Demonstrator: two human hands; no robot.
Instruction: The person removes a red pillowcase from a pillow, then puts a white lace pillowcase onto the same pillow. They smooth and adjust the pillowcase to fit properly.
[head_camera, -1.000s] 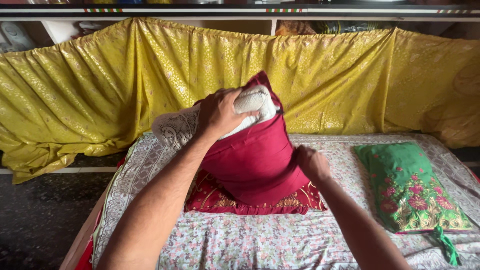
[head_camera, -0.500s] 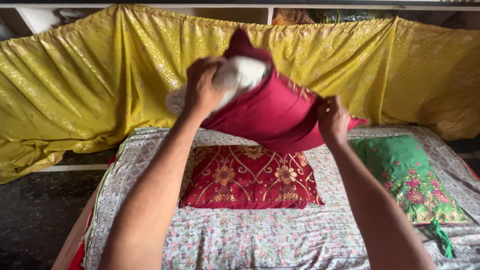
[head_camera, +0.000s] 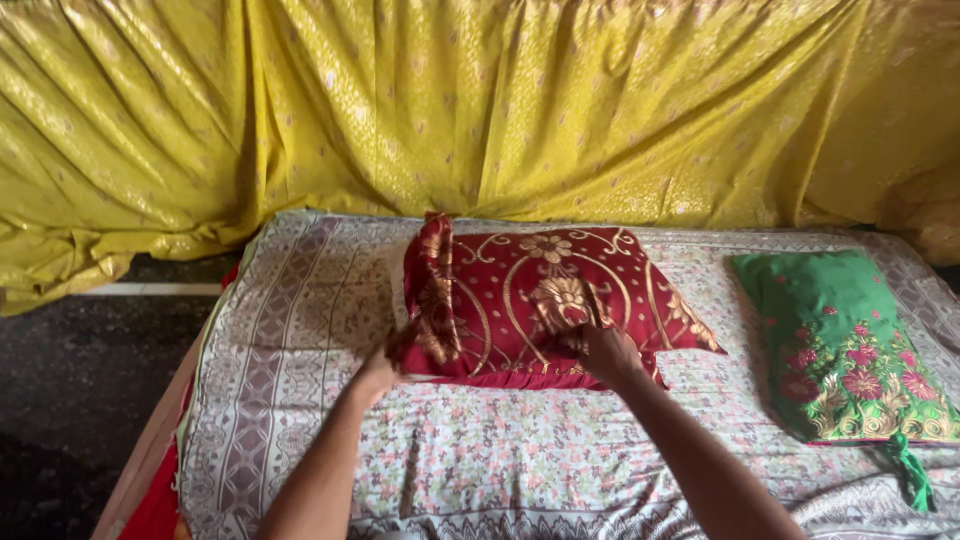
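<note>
Nearest, at 6 o'clock, both bare forearms rise from the bottom edge over the floral bedsheet (head_camera: 520, 470), whose grey patterned border runs along its 9 o'clock side.

The left hand (head_camera: 378, 372), at about 7 o'clock of the centre, is closed on the near left corner of the red pillow (head_camera: 545, 300); its fingers pinch a bunched fold of the red and gold cover, though the fingertips themselves are hidden in the cloth. The right hand (head_camera: 606, 352), just below centre at 5 o'clock, rests on the near edge of the same pillow with the fingers curled down into the fabric, gripping it; how far they close I cannot tell exactly, since the knuckles cover them.

The red pillow lies at the centre of the bed, gold flower and scroll embroidery facing up, with its left end folded upright in a narrow flap.

At 3 o'clock, well apart from the red one, a green pillow (head_camera: 850, 350) with pink embroidered flowers lies flat, a green tie trailing at its near corner.

Farthest, from 9 through 12 to 3 o'clock, a draped yellow cloth (head_camera: 480, 100) covers the whole background. A dark floor (head_camera: 70, 400) shows at 8 o'clock.
</note>
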